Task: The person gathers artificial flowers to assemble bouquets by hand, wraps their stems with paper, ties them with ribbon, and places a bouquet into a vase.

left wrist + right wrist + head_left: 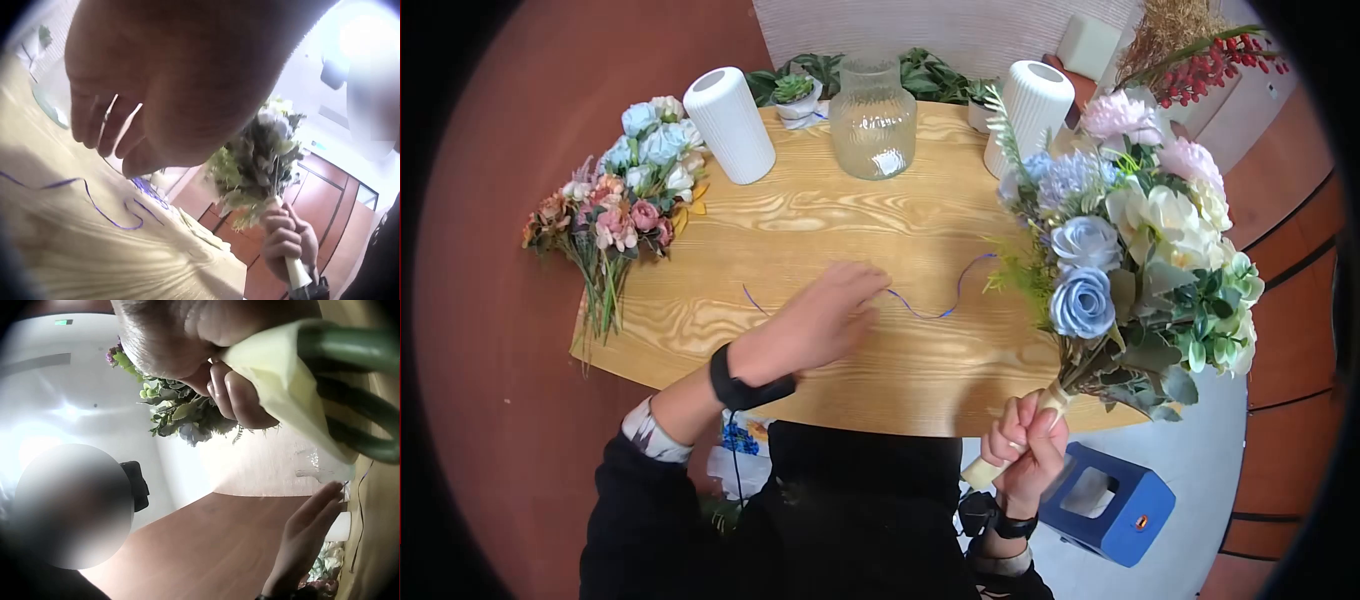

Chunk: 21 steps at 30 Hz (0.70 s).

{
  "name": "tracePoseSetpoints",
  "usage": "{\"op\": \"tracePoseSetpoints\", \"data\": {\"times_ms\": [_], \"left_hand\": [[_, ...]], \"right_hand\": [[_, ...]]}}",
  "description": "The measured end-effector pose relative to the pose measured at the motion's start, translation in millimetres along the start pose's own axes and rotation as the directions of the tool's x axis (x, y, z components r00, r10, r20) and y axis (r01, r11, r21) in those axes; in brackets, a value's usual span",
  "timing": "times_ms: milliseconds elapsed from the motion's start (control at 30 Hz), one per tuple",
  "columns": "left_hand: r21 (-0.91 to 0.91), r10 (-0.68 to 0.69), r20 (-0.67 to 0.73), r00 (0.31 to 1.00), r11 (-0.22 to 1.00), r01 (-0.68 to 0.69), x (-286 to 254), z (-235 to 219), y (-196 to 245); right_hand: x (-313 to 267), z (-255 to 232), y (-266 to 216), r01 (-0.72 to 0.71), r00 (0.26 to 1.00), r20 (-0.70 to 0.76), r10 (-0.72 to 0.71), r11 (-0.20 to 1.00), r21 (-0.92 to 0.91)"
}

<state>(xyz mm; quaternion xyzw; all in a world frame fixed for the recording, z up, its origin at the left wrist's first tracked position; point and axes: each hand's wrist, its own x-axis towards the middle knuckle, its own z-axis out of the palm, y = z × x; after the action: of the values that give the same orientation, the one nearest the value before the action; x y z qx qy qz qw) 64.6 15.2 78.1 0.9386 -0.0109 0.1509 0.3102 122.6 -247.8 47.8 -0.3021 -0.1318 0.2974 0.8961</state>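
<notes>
My right hand (1025, 445) grips a large bouquet (1090, 250) by its stems, which are bound in a cream wrapping (281, 375). Blue roses, pale cream blooms, pink flowers and green leaves fan out above the fist. Thick green stem ends (356, 347) stick out past the wrapping in the right wrist view. Over the middle of the table, my left hand (825, 315) reaches with its fingers extended and nothing in them. A thin purple-blue ribbon (81, 187) lies in curves on the tabletop below that hand, partly hidden by it in the head view.
Loose flowers (640, 190) lie on the wooden table (800, 220) at the left. Along the back stand two white ribbed vases (730, 130), a clear glass vase (875, 125) and small potted succulents (793, 92). A blue box (1135, 515) sits below the right front edge.
</notes>
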Motion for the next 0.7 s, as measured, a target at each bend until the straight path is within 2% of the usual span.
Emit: {"op": "tracePoseSetpoints", "data": {"times_ms": [67, 100, 167, 200, 233, 267, 300, 367, 400, 467, 500, 567, 600, 633, 700], "left_hand": [[0.122, -0.029, 0.003, 1.000, 0.992, 0.029, 9, 25, -17], [0.104, -0.026, 0.001, 1.000, 0.994, 0.026, 13, 31, -29], [0.254, -0.099, 0.175, 0.980, 0.966, 0.053, 15, 32, -45], [0.234, -0.088, 0.178, 0.980, 0.971, 0.045, 14, 30, -42], [-0.112, -0.186, 0.236, 0.954, 0.970, 0.217, 11, 27, -35], [-0.425, -0.252, 0.328, 0.911, 0.821, 0.381, 9, 25, -28], [-0.434, -0.245, 0.333, 0.911, 0.817, 0.379, 4, 27, -23], [-0.620, -0.236, 0.378, 0.895, 0.654, 0.434, -9, 30, -14], [-0.622, -0.248, 0.371, 0.895, 0.650, 0.438, -12, 29, -11], [-0.722, -0.158, 0.624, 0.766, 0.259, 0.641, -17, 23, -5], [-0.725, -0.177, 0.617, 0.767, 0.251, 0.641, -16, 16, 1], [-0.750, -0.028, 0.444, 0.896, 0.536, 0.388, -13, 2, 13], [-0.794, -0.135, 0.443, 0.886, 0.400, 0.458, -21, 11, 13], [-0.793, -0.150, 0.442, 0.884, 0.395, 0.464, -23, 11, 12], [-0.598, -0.295, 0.519, 0.802, 0.545, 0.587, -27, 10, 10]], "right_hand": [[2, 4, -2, 0.006, 0.999, 0.037, -0.005, 1.000, -0.014], [3, 4, -2, 0.006, 1.000, 0.029, -0.005, 0.999, -0.031], [2, 7, 0, -0.008, 0.995, 0.097, 0.015, 0.997, -0.074], [2, 16, 1, -0.022, 0.994, 0.107, 0.031, 0.997, -0.077], [4, 25, 4, -0.041, 0.994, 0.097, 0.048, 0.996, -0.077], [7, 32, 9, -0.068, 0.992, 0.103, 0.076, 0.995, -0.074], [12, 38, 14, -0.097, 0.988, 0.113, 0.104, 0.993, -0.071], [22, 49, 24, -0.179, 0.966, 0.185, 0.182, 0.983, -0.034], [27, 53, 30, -0.225, 0.952, 0.208, 0.224, 0.974, -0.017], [35, 57, 42, -0.295, 0.926, 0.246, 0.285, 0.956, 0.001], [38, 59, 49, -0.331, 0.910, 0.265, 0.319, 0.944, 0.001], [41, 61, 64, -0.384, 0.884, 0.291, 0.366, 0.923, 0.004], [40, 64, 70, -0.460, 0.847, 0.315, 0.429, 0.888, 0.026], [39, 64, 75, -0.529, 0.806, 0.342, 0.484, 0.847, 0.047], [36, 65, 80, -0.578, 0.789, 0.305, 0.534, 0.812, 0.073]]}}
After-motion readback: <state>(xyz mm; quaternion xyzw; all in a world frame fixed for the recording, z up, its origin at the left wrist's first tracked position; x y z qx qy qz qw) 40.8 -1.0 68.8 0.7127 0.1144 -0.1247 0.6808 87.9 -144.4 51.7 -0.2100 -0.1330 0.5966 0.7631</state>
